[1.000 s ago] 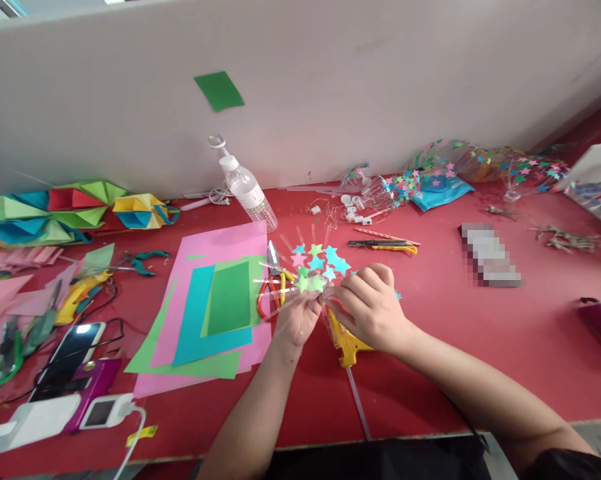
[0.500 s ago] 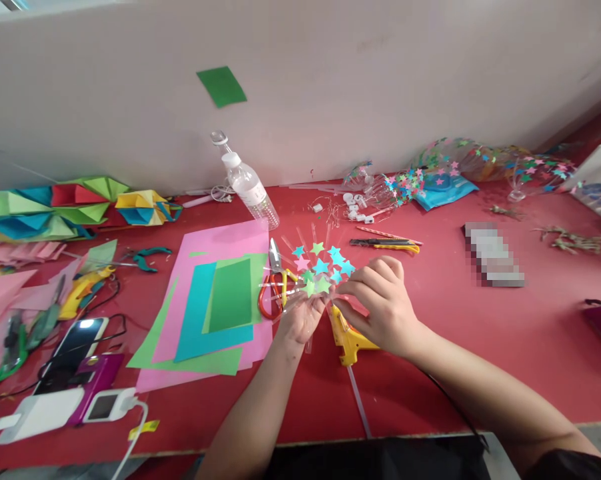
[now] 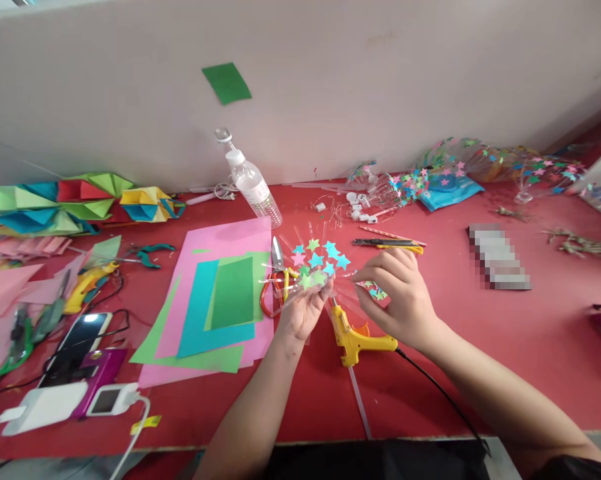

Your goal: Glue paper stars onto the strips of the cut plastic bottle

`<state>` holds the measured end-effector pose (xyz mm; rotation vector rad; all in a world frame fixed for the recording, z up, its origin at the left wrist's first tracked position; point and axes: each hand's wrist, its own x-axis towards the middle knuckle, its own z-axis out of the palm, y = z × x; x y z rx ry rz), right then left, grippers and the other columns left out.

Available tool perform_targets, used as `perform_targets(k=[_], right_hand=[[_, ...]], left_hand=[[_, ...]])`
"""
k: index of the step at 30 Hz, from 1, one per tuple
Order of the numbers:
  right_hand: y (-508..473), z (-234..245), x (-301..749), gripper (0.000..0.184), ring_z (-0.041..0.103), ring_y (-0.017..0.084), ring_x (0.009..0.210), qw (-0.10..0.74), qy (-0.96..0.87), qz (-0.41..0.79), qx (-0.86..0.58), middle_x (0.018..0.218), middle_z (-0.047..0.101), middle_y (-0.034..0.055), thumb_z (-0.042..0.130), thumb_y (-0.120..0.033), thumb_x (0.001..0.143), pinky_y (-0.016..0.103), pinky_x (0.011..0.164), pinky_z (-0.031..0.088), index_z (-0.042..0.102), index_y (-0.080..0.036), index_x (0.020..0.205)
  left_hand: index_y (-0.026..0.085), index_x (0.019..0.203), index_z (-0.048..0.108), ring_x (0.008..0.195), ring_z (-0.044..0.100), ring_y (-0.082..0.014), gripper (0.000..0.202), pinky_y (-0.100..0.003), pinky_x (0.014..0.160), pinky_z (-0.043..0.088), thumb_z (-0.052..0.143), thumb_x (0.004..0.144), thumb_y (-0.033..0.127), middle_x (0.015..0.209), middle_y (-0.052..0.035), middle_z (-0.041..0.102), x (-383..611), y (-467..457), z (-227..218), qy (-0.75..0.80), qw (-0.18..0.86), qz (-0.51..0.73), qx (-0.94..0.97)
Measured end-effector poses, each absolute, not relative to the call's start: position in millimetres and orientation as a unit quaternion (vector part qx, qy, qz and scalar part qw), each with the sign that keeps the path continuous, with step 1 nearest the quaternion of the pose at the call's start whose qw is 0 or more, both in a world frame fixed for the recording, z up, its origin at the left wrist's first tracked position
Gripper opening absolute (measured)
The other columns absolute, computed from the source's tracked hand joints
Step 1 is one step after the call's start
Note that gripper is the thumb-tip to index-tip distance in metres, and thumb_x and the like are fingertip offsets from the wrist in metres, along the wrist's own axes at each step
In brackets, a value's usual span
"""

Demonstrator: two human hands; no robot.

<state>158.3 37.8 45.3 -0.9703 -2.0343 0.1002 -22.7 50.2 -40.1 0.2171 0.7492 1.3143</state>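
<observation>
My left hand is closed around the base of a clear plastic spray of strips tipped with paper stars, in blue, green and pink. The strips fan outward above the fingers. Just to its right hovers my right hand, fingers bent and tips drawn together near the strip ends; whatever is between them is too small to make out. Small loose stars show beneath that hand. A yellow glue gun with a glue stick lies below the hands. Red-handled scissors rest left of the spray.
Coloured paper sheets lie to the left, with a bottle behind. A box cutter is beyond my right hand. Finished-looking star sprays stand at the back right. Folded paper shapes, pliers and a phone are farther left.
My right hand has moved right, away from the star spray, uncovering the glue gun's handle and the loose stars. My left hand still holds the spray.
</observation>
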Motion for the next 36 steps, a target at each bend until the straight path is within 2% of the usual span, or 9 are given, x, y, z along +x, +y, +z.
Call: perform_targets(k=[6,10,13,16,18,25,29,33,36], right_hand=[[33,41,154,0.008,0.049,0.019,0.076,0.414,-0.828,0.032,-0.375,0.079,0.061,0.0032,0.056,-0.015,0.084,0.039,0.074,0.040,0.060,-0.020,0.088],[44,35,157,0.011,0.054,0.023,0.094,0.463,-0.765,0.065,-0.444,0.098,0.058,0.0089,0.060,-0.020,0.083,0.042,0.081,0.045,0.059,-0.019,0.094],[59,24,161,0.033,0.057,0.024,0.106,0.459,-0.701,0.219,-0.500,0.119,0.055,0.0131,0.064,-0.026,0.080,0.042,0.084,0.051,0.055,-0.019,0.110],[71,14,162,0.039,0.066,0.017,0.084,0.389,-0.632,0.439,-0.507,0.121,0.060,0.0108,0.063,-0.032,0.080,0.032,0.065,0.056,0.052,-0.021,0.116],[75,10,160,0.040,0.066,0.015,0.075,0.362,-0.594,0.503,-0.514,0.118,0.062,0.0093,0.062,-0.032,0.079,0.028,0.058,0.055,0.053,-0.022,0.117],[78,6,153,0.038,0.064,0.013,0.081,0.448,-0.595,0.442,-0.499,0.142,0.042,0.0086,0.062,-0.028,0.075,0.030,0.065,0.056,0.055,-0.025,0.112],[82,1,151,0.033,0.062,0.013,0.077,0.435,-0.601,0.449,-0.499,0.123,0.055,0.0074,0.059,-0.024,0.076,0.031,0.066,0.054,0.057,-0.023,0.109],[85,5,152,0.020,0.061,0.013,0.077,0.447,-0.640,0.391,-0.487,0.119,0.057,0.0071,0.057,-0.023,0.079,0.032,0.070,0.054,0.062,-0.022,0.098],[83,18,156,0.014,0.060,0.019,0.099,0.482,-0.684,0.271,-0.476,0.117,0.057,0.0079,0.058,-0.021,0.082,0.040,0.089,0.050,0.066,-0.022,0.094]], left_hand=[[0.015,0.061,0.060,0.104,0.068,-0.0249,0.012,-0.034,0.092,0.056,0.067,0.061,0.005,0.091,-0.0089,0.073,-22,51,-40,0.343,0.720,0.597,0.084],[0.015,0.058,0.058,0.106,0.068,-0.0265,0.015,-0.037,0.096,0.055,0.070,0.060,0.006,0.089,-0.0075,0.074,-23,52,-42,0.338,0.722,0.597,0.087],[0.014,0.058,0.060,0.107,0.068,-0.0275,0.015,-0.037,0.098,0.053,0.073,0.059,0.007,0.087,-0.0079,0.074,-24,52,-43,0.331,0.720,0.601,0.099],[0.013,0.063,0.064,0.111,0.066,-0.0294,0.012,-0.038,0.100,0.052,0.074,0.059,0.007,0.093,-0.0092,0.075,-25,53,-45,0.327,0.723,0.600,0.104],[0.013,0.063,0.064,0.115,0.064,-0.0306,0.011,-0.037,0.100,0.052,0.073,0.061,0.006,0.100,-0.0100,0.075,-26,53,-45,0.317,0.729,0.596,0.115],[0.016,0.064,0.062,0.122,0.060,-0.0316,0.012,-0.045,0.105,0.049,0.069,0.066,0.006,0.102,-0.0075,0.075,-27,56,-50,0.299,0.741,0.590,0.112],[0.019,0.071,0.063,0.121,0.060,-0.0290,0.019,-0.048,0.107,0.045,0.069,0.064,0.003,0.100,-0.0034,0.074,-28,57,-56,0.315,0.724,0.604,0.113],[0.018,0.070,0.061,0.112,0.065,-0.0255,0.021,-0.040,0.101,0.048,0.073,0.061,0.003,0.096,-0.0017,0.074,-28,58,-56,0.337,0.711,0.600,0.145],[0.018,0.075,0.064,0.107,0.068,-0.0223,0.020,-0.031,0.092,0.052,0.074,0.063,0.006,0.100,-0.0045,0.075,-27,57,-50,0.333,0.728,0.572,0.179]])
